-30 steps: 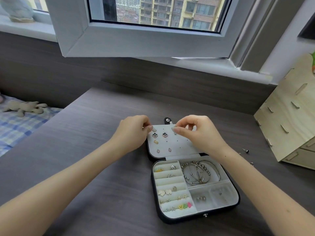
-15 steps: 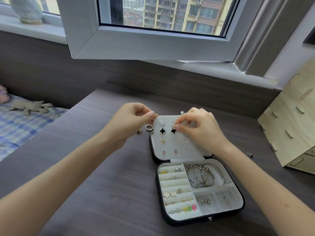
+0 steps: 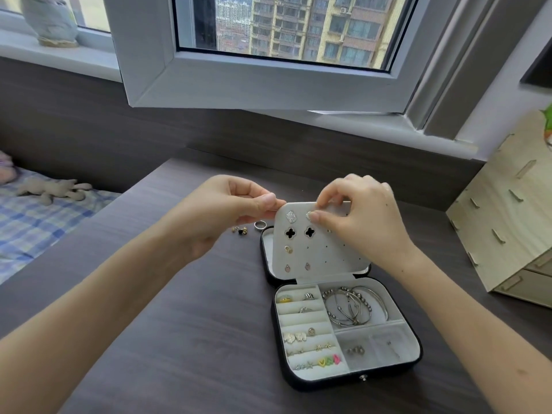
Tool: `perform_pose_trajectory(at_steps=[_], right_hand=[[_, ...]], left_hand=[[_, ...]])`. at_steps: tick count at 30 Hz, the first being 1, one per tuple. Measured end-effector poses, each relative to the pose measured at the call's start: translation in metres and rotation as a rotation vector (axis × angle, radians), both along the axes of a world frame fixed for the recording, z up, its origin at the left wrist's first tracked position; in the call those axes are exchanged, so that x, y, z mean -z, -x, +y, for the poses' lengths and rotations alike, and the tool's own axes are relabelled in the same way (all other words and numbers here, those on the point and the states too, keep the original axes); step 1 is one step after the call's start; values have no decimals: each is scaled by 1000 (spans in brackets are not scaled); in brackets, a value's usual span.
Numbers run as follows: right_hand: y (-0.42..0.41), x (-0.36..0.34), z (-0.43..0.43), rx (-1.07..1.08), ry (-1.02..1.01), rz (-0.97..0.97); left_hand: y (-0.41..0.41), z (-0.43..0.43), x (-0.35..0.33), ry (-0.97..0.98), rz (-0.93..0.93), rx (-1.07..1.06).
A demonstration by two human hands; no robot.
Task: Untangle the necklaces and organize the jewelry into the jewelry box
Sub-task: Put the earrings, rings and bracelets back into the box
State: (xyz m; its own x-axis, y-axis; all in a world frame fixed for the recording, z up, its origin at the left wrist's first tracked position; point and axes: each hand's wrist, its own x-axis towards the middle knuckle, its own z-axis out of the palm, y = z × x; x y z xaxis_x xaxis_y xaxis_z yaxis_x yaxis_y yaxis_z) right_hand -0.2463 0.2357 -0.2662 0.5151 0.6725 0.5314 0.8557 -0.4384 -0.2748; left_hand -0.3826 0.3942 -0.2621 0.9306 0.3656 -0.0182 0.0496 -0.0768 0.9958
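A black jewelry box (image 3: 397, 372) lies open on the dark desk, with rings, stud earrings and silver bangles (image 3: 352, 306) in its white compartments. Its white earring panel (image 3: 334, 255) stands raised, holding several earrings, among them two black clover studs (image 3: 300, 233). My left hand (image 3: 227, 210) pinches the panel's top left corner. My right hand (image 3: 361, 216) pinches a sparkly stud (image 3: 309, 216) against the panel's top row, next to a matching stud (image 3: 291, 216).
A silver ring (image 3: 260, 225) and small dark earrings (image 3: 240, 230) lie on the desk left of the box. A wooden drawer unit (image 3: 507, 222) stands at the right. An open window frame (image 3: 239, 82) hangs over the desk's back edge. A bed lies at the left.
The panel has tilted up toward me. My left hand has shifted onto its top left corner. My right hand stays at the top row with the stud.
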Motion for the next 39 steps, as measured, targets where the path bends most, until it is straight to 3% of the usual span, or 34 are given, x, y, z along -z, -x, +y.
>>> perform_pose_trajectory(at_steps=[2,7,11,17,39], right_hand=[[0,-2,-5,-13,-23,-88],[2,1,-21,-221,-61,-51],[15,13,-38,-297,-172,-180],[31,35,-55,-270,-307,-328],[35,40,-57,-218,-344,-356]], left_hand=[[2,0,-3,51,6,18],[3,1,-9,174,57,120],[-5,-6,2,235,166,210],[-20,-31,20,216,310,382],[-25,-38,20,155,251,471]])
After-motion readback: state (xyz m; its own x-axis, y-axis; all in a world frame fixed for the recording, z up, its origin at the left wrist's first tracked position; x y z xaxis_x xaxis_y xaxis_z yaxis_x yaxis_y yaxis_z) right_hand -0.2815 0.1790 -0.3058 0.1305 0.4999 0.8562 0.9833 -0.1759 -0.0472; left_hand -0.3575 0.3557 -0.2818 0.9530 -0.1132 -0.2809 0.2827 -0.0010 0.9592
